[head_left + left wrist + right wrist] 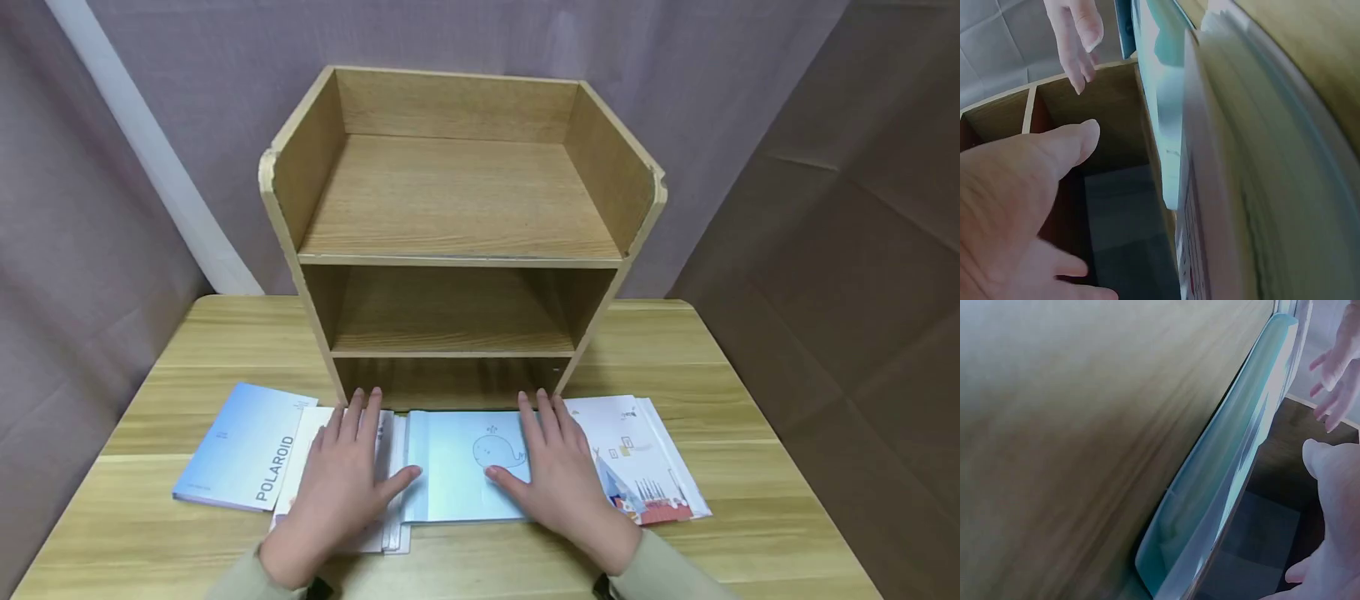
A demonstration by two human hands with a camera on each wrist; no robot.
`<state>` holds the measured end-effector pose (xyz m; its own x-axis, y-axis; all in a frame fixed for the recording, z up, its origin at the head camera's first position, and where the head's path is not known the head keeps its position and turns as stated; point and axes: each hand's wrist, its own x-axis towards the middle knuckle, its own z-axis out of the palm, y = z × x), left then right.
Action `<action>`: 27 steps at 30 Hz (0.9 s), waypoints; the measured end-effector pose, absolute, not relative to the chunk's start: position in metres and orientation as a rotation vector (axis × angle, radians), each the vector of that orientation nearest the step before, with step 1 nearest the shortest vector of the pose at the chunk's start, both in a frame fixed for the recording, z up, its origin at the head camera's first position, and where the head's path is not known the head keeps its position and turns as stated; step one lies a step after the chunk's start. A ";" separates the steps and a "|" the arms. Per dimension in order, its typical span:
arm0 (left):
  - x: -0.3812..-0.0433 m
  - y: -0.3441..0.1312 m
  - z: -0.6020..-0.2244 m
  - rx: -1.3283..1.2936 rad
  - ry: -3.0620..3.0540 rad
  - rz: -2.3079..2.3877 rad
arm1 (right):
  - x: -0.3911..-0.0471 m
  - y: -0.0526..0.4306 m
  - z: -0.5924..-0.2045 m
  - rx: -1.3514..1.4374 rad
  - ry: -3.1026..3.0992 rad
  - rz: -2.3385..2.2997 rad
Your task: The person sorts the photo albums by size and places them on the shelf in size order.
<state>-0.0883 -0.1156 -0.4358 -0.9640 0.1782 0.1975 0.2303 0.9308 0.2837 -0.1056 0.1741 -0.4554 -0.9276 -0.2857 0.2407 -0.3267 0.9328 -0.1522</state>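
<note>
A light blue book (450,475) with a whale drawing lies flat on the table, between and partly beneath both hands. My left hand (341,479) is held palm down with fingers spread, over a white-covered book (303,454) and a stack of pages beside it. My right hand (558,479), fingers straight, overlaps the right end of the blue book and the edge of a white illustrated book (626,454). In the left wrist view, the left thumb (1079,140) stands apart from the books. The right wrist view shows the right hand (1338,512) beside the blue book's edge (1216,481), gripping nothing.
Behind the books stands a wooden shelf (461,196) with an open top and two compartments below. At the left lies a blue-and-white book (240,446) marked POLAROID. Grey cloth (480,33) hangs behind the wooden table (750,500).
</note>
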 end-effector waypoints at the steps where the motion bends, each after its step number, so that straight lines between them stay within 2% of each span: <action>1: -0.088 -0.115 -0.436 -0.300 -2.896 -0.501 | -0.104 0.174 -0.455 0.451 -2.874 0.320; 15: -0.080 -0.104 -0.434 -0.255 -2.919 -1.145 | -0.087 0.175 -0.455 0.181 -2.943 0.957; 27: -0.080 -0.096 -0.445 -0.236 -2.938 -1.523 | -0.083 0.180 -0.457 0.141 -3.089 1.045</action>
